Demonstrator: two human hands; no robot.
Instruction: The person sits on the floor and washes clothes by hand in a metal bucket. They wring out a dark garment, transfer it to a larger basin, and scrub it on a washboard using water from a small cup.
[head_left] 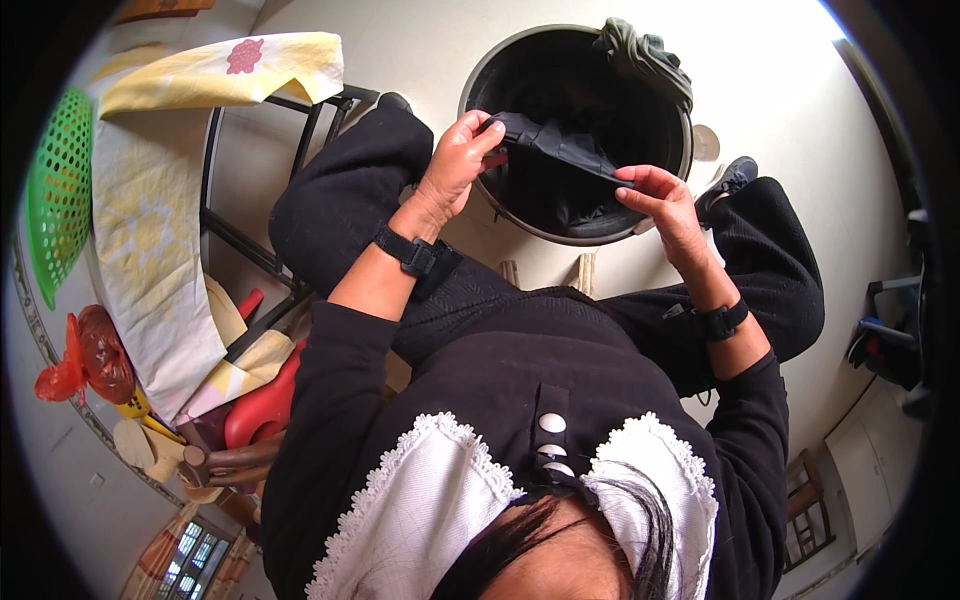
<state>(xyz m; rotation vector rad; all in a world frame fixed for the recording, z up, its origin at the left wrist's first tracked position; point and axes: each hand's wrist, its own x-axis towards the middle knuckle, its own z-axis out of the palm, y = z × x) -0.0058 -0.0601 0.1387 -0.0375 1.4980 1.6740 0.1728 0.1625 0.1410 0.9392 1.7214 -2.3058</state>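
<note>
A piece of black cloth (560, 148), likely part of a garment, is stretched between my two hands along one edge. My left hand (460, 165) pinches its left end between thumb and fingers. At the other end, slightly lower in the picture, my right hand (665, 200) grips the edge the same way. Both hands are over a large round black tub (560, 238) standing in front of me between my knees. More dark fabric seems to lie inside the tub, though its shape is hard to make out. A grey-green cloth (645, 65) is draped over the tub's far right rim.
To my left, a black metal-framed rack (245, 240) carries a yellow and white patterned cloth (150, 230). Beyond it are a green perforated basket (58, 195) and a red plastic bag (62, 365). A wooden chair (808, 510) stands at the lower right.
</note>
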